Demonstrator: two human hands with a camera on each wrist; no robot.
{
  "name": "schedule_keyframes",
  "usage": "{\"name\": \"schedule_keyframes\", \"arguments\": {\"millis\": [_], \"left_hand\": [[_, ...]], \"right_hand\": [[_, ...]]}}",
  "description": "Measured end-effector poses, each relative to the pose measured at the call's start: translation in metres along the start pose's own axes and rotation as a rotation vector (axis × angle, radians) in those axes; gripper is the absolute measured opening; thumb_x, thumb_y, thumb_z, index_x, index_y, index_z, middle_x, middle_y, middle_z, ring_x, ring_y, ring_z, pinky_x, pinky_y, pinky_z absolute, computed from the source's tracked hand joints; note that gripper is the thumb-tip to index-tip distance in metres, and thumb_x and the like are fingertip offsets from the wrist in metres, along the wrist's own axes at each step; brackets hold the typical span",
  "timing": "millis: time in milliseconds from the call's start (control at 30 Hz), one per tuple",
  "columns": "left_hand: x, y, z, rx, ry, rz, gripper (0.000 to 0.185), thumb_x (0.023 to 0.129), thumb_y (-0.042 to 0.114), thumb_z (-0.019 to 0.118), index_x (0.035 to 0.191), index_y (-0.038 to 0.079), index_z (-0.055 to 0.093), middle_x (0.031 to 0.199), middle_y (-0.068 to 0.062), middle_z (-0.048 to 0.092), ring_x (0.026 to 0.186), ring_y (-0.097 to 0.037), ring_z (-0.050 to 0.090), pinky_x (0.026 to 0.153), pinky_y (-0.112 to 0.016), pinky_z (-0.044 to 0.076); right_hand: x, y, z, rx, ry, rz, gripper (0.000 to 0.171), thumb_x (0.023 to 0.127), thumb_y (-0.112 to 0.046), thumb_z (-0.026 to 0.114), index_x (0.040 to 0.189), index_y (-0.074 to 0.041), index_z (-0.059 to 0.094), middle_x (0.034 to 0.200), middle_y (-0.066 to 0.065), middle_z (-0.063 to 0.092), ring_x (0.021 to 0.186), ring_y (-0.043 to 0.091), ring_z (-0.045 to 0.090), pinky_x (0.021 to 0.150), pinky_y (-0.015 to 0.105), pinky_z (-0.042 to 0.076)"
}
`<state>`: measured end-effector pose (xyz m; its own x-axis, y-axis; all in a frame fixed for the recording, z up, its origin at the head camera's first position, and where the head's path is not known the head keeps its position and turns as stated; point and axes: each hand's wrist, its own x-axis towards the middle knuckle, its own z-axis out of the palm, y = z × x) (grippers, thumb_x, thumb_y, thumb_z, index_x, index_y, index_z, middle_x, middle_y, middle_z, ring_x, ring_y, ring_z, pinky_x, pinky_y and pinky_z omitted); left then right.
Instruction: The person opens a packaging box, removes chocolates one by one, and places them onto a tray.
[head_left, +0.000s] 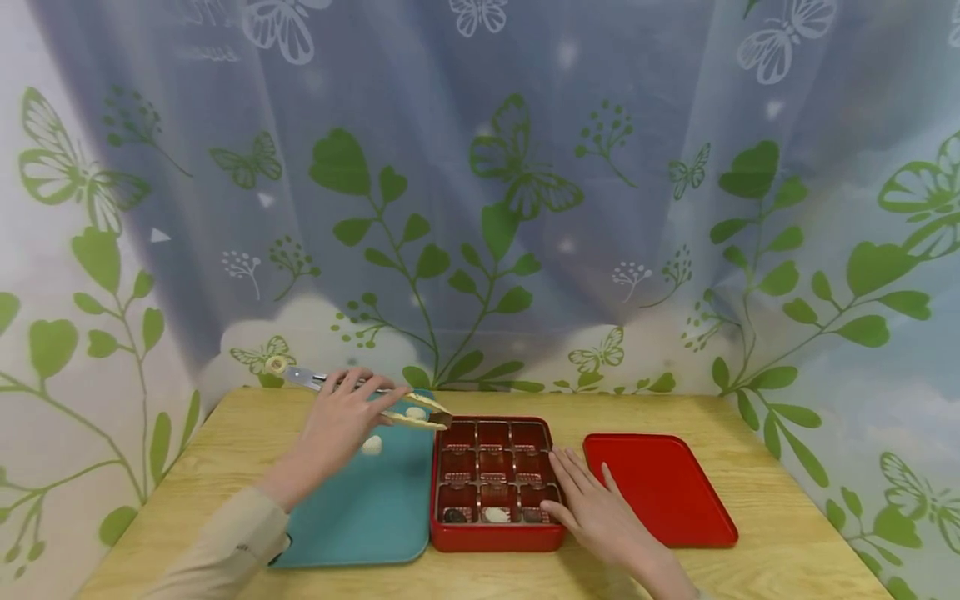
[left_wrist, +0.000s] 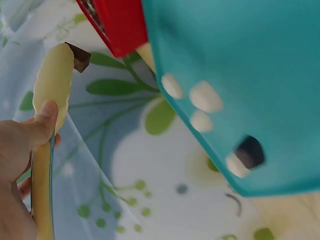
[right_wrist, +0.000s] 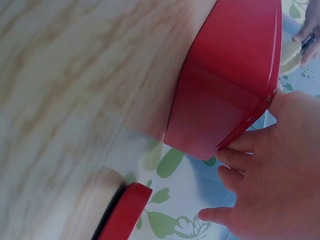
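Two hands at work: left hand point(head_left: 341, 417) on tongs, right hand point(head_left: 600, 512) on the box.
Right hand: fingers straight and relaxed, lying flat on the right edge of the red square box with a grid of small compartments point(head_left: 495, 483); it holds nothing, only steadies.
Box contents: front row holds three small pieces, dark and pale; the rows behind look unfilled, though detail is too small to be sure.
Red lid: flat red rectangular lid point(head_left: 660, 487) lies just right of the box, on the light wooden table point(head_left: 787, 533).
Teal tray: flat teal plastic tray point(head_left: 367, 508) touches the box's left side; a few small white pieces point(head_left: 372, 445) sit on its far half.
Left hand: fingers curled round the pale yellow plastic tongs point(head_left: 390, 408), squeezing them.
Tongs, axis: long axis runs left to right, nearly level; tips point right, over the box's far left corner.
Tongs, load: left wrist view shows a small dark brown piece point(left_wrist: 80, 57) pinched at the tips.
Step, judged: placing the piece; keep the squeeze even, lower tips straight into one cell, release only once it is seated.
Backdrop: curtain printed with green leaves point(head_left: 480, 208).
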<state>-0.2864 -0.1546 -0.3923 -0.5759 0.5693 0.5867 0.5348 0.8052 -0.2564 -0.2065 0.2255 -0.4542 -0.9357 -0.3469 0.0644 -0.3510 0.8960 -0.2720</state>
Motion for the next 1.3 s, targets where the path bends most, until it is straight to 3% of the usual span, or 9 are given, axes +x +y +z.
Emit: {"name": "schedule_keyframes", "arguments": {"millis": [133, 300, 467, 633, 867, 1033, 1300], "left_hand": [[-0.013, -0.011, 0.003, 0.013, -0.010, -0.032, 0.056, 0.075, 0.031, 0.086, 0.129, 0.028, 0.071, 0.113, 0.001, 0.069, 0.108, -0.028, 0.058, 0.090, -0.049, 0.047], [-0.021, -0.014, 0.006, 0.027, -0.055, -0.023, 0.054, 0.074, 0.030, 0.086, 0.126, 0.024, 0.073, 0.109, -0.001, 0.070, 0.105, -0.028, 0.058, 0.092, -0.049, 0.048], [-0.021, -0.009, 0.016, 0.078, -0.123, 0.009, 0.049, 0.078, 0.031, 0.083, 0.126, 0.024, 0.072, 0.108, 0.000, 0.067, 0.104, -0.026, 0.057, 0.094, -0.047, 0.048], [-0.020, -0.004, 0.029, 0.117, -0.138, 0.006, 0.044, 0.080, 0.022, 0.081, 0.123, 0.025, 0.073, 0.103, 0.000, 0.064, 0.100, -0.025, 0.054, 0.087, -0.043, 0.047], [-0.019, -0.001, 0.043, 0.091, -0.151, -0.015, 0.043, 0.082, 0.010, 0.081, 0.122, 0.025, 0.073, 0.104, 0.000, 0.064, 0.101, -0.025, 0.052, 0.087, -0.044, 0.045], [-0.020, 0.002, 0.043, 0.067, -0.145, -0.023, 0.043, 0.082, 0.015, 0.082, 0.123, 0.024, 0.073, 0.104, -0.001, 0.065, 0.099, -0.025, 0.052, 0.088, -0.045, 0.046], [-0.024, -0.002, 0.027, 0.026, -0.101, -0.128, 0.054, 0.077, 0.030, 0.084, 0.129, 0.024, 0.071, 0.113, -0.004, 0.068, 0.109, -0.029, 0.057, 0.088, -0.050, 0.049]], "right_hand": [[0.000, 0.001, 0.001, -0.005, 0.000, -0.002, 0.076, 0.105, -0.055, 0.044, 0.161, -0.006, 0.027, 0.166, 0.016, 0.023, 0.153, 0.035, 0.021, 0.119, 0.068, 0.013], [0.000, 0.001, 0.001, -0.006, 0.004, 0.000, 0.076, 0.104, -0.055, 0.044, 0.161, -0.006, 0.028, 0.166, 0.015, 0.023, 0.153, 0.035, 0.021, 0.119, 0.068, 0.013], [0.000, 0.002, 0.002, 0.000, 0.001, 0.000, 0.076, 0.104, -0.055, 0.045, 0.161, -0.007, 0.027, 0.166, 0.015, 0.023, 0.153, 0.034, 0.020, 0.119, 0.068, 0.013], [0.001, 0.001, 0.002, -0.006, 0.009, -0.003, 0.076, 0.104, -0.055, 0.045, 0.160, -0.006, 0.028, 0.166, 0.015, 0.024, 0.153, 0.035, 0.021, 0.119, 0.068, 0.014], [0.000, 0.002, 0.001, -0.006, 0.004, -0.003, 0.076, 0.104, -0.054, 0.044, 0.161, -0.006, 0.027, 0.166, 0.015, 0.023, 0.154, 0.035, 0.020, 0.119, 0.068, 0.014], [0.000, 0.001, 0.000, 0.003, -0.003, 0.001, 0.076, 0.104, -0.054, 0.044, 0.161, -0.006, 0.027, 0.166, 0.015, 0.023, 0.154, 0.035, 0.020, 0.119, 0.068, 0.013], [-0.001, 0.001, -0.001, 0.014, -0.013, 0.006, 0.076, 0.104, -0.054, 0.045, 0.161, -0.006, 0.027, 0.166, 0.015, 0.022, 0.154, 0.035, 0.019, 0.119, 0.068, 0.012]]}}
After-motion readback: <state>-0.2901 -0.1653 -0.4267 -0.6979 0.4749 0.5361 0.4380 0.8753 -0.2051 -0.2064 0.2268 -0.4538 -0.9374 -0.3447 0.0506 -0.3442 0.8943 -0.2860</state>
